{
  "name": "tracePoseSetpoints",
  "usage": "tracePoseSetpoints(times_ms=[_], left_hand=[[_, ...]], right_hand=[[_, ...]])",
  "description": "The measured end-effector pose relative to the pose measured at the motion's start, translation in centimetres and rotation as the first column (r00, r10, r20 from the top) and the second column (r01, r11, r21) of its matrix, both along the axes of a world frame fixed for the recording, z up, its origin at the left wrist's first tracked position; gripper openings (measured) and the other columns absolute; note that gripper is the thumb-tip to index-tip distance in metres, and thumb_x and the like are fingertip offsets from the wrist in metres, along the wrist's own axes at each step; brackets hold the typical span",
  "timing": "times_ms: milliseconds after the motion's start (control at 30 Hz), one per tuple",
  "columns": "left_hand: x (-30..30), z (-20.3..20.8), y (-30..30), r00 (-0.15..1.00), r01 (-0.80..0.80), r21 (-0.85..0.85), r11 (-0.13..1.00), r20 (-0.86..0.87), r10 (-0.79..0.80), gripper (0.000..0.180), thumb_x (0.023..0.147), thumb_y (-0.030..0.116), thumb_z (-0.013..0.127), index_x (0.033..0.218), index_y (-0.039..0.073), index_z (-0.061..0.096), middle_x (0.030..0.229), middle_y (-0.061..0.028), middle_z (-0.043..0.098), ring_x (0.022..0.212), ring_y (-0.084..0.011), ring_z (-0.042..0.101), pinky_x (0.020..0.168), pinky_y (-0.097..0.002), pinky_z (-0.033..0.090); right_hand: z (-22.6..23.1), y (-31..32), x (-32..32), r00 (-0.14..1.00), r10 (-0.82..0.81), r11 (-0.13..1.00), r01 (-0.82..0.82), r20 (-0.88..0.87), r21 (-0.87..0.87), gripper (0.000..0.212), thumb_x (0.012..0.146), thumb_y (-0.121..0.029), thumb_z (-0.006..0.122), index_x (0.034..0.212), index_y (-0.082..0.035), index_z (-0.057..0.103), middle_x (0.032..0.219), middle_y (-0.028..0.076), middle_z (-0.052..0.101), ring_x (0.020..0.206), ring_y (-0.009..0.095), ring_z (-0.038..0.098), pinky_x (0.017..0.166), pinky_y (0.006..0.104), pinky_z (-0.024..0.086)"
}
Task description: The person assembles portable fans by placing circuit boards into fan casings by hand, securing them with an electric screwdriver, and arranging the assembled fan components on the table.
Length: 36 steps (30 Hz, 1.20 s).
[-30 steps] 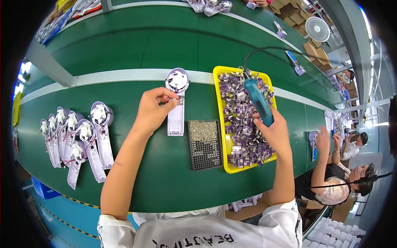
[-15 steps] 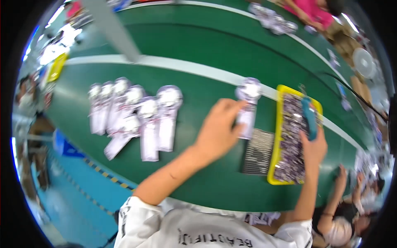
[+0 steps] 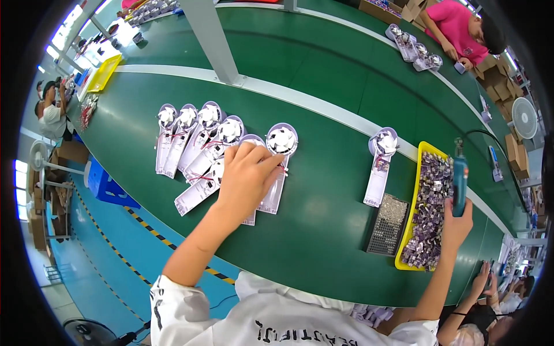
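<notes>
On the left half of the green bench lies a group of white handheld fan halves (image 3: 209, 117) with exposed blades and red wires. My left hand (image 3: 245, 179) is over them, fingers bent and slightly apart, fingertips at the handle of the rightmost fan half (image 3: 282, 140). It covers part of the pieces beneath. Upright in my right hand (image 3: 459, 226) is a teal electric screwdriver (image 3: 460, 181), above the right edge of a yellow tray (image 3: 404, 242) full of small metallic parts. A single fan half (image 3: 376, 183) lies left of that tray, beside a dark screw holder (image 3: 385, 226).
A grey post (image 3: 214, 43) rises from the white bench divider (image 3: 311, 102). Another yellow tray (image 3: 105, 72) is at the far left. Across the bench, a person in pink (image 3: 453, 32) sits near more fan pieces (image 3: 412, 46). A black cable (image 3: 490, 135) curves at the right.
My left hand has moved left from the single fan half to the group. My right hand still holds the screwdriver by the yellow tray. The whole view has shifted.
</notes>
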<state>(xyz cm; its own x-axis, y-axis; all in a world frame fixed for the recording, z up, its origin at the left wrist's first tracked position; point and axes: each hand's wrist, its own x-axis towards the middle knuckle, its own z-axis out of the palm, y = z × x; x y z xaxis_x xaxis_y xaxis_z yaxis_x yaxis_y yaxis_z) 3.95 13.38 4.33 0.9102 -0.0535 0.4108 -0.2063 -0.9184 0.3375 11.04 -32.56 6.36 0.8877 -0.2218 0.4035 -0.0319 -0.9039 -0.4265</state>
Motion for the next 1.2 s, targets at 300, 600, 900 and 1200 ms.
tracePoseSetpoints(times_ms=[300, 600, 900, 1200], left_hand=[[-1.8, 0.3, -4.2, 0.991, 0.133, 0.046, 0.99, -0.01, -0.132, 0.011, 0.074, 0.01, 0.075, 0.085, 0.01, 0.073, 0.091, 0.0003, 0.066, 0.102, -0.023, 0.057, 0.099, -0.0528, 0.033], [-8.3, -2.9, -11.7, 0.987, 0.069, -0.485, 0.872, -0.093, -0.13, 0.019, 0.078, 0.001, 0.07, 0.096, 0.006, 0.069, 0.095, -0.0044, 0.063, 0.091, -0.0245, 0.058, 0.081, -0.0387, 0.044], [-8.6, -4.4, -11.7, 0.983, 0.011, -0.726, 0.688, -0.118, -0.14, 0.025, 0.077, -0.007, 0.066, 0.101, 0.0, 0.063, 0.097, -0.0132, 0.061, 0.081, -0.0319, 0.061, 0.069, -0.0382, 0.051], [-8.6, -4.6, -11.6, 0.988, -0.002, -0.728, 0.685, -0.109, -0.112, 0.026, 0.076, -0.006, 0.066, 0.101, 0.001, 0.063, 0.097, -0.0112, 0.062, 0.081, -0.0304, 0.062, 0.068, -0.0372, 0.051]], right_hand=[[1.3, 10.9, -10.8, 0.912, 0.409, 0.564, -0.215, -0.044, 0.798, 0.036, 0.074, 0.003, 0.082, 0.101, -0.004, 0.06, 0.083, 0.006, 0.069, 0.064, 0.011, 0.059, 0.058, 0.0272, 0.049], [-2.2, 14.0, -11.7, 0.775, 0.607, 0.657, -0.364, -0.177, 0.66, 0.03, 0.076, 0.003, 0.081, 0.099, -0.002, 0.061, 0.086, 0.001, 0.071, 0.062, 0.002, 0.053, 0.057, 0.0197, 0.043], [-2.0, 16.2, -11.4, 0.648, 0.743, 0.625, -0.583, -0.168, 0.519, 0.047, 0.064, 0.006, 0.076, 0.108, -0.002, 0.063, 0.091, 0.013, 0.072, 0.078, 0.024, 0.074, 0.067, 0.0287, 0.055], [-2.1, 16.7, -11.6, 0.639, 0.732, 0.665, -0.596, -0.235, 0.451, 0.04, 0.068, -0.005, 0.085, 0.097, -0.004, 0.059, 0.081, 0.004, 0.065, 0.068, 0.012, 0.063, 0.062, 0.0247, 0.049]])
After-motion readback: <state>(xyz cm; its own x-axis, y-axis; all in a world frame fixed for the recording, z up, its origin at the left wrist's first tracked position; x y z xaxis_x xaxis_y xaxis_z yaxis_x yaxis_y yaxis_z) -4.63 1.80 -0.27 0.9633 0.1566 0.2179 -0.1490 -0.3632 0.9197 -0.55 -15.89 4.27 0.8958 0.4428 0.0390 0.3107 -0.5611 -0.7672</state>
